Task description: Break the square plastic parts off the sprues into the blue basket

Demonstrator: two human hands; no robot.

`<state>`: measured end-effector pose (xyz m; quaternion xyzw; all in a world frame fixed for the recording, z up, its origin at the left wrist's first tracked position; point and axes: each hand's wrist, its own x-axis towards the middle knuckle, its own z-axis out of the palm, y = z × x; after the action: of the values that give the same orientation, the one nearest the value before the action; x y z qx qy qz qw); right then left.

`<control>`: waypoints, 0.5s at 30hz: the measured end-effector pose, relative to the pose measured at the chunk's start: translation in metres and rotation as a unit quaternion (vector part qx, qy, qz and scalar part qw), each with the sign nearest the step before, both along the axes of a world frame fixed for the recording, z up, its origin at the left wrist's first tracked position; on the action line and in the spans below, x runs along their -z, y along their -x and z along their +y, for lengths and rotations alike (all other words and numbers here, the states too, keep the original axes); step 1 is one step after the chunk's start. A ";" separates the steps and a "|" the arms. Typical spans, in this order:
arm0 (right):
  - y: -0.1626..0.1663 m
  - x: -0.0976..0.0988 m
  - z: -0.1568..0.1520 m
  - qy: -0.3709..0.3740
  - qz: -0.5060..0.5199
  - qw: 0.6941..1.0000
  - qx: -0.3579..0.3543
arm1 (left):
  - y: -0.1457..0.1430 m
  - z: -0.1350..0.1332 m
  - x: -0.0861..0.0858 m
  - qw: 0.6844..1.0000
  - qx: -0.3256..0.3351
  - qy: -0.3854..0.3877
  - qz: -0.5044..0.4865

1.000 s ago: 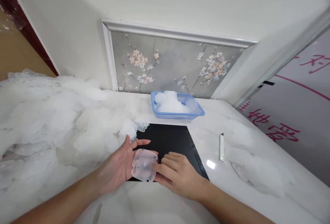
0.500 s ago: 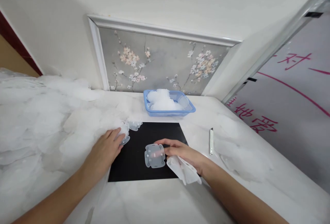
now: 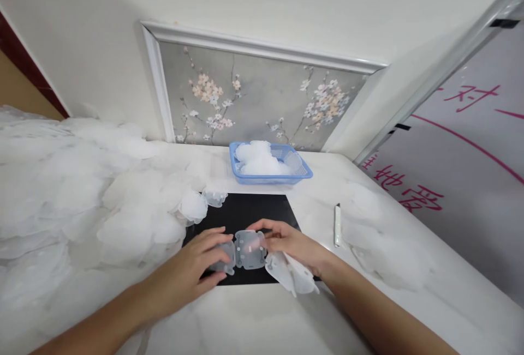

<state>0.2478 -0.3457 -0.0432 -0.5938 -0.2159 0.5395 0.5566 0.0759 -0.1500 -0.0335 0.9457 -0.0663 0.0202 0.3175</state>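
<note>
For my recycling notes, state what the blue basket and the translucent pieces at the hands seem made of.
Blue basket: probably plastic, smooth; rounded rim, openwork side. Translucent pieces: likely plastic, possibly silicone, frosted; the black mat shows through.

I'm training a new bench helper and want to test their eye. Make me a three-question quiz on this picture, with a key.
1. What colour is the basket?
A) red
B) blue
C) green
2. True or false: the left hand is partly over the black mat.
3. Fill in, using the person's own sides: the folded white pieces are closest to the ____.

Key: 1. B; 2. true; 3. right hand
</note>
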 end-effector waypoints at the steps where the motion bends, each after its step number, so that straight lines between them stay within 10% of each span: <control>1: 0.001 0.000 0.000 0.003 -0.012 1.000 0.008 | 0.001 -0.001 0.001 0.999 -0.014 0.027 0.029; 6: 0.002 0.000 0.002 0.015 -0.077 0.996 0.047 | -0.002 0.005 0.003 0.971 -0.149 0.170 0.077; 15: 0.007 0.003 0.001 -0.015 -0.339 0.939 0.055 | -0.008 0.005 -0.003 0.920 -0.183 0.322 0.130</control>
<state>0.2408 -0.3447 -0.0459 -0.7439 -0.3669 0.2715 0.4881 0.0836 -0.1455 -0.0302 0.7826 0.1597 -0.0252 0.6011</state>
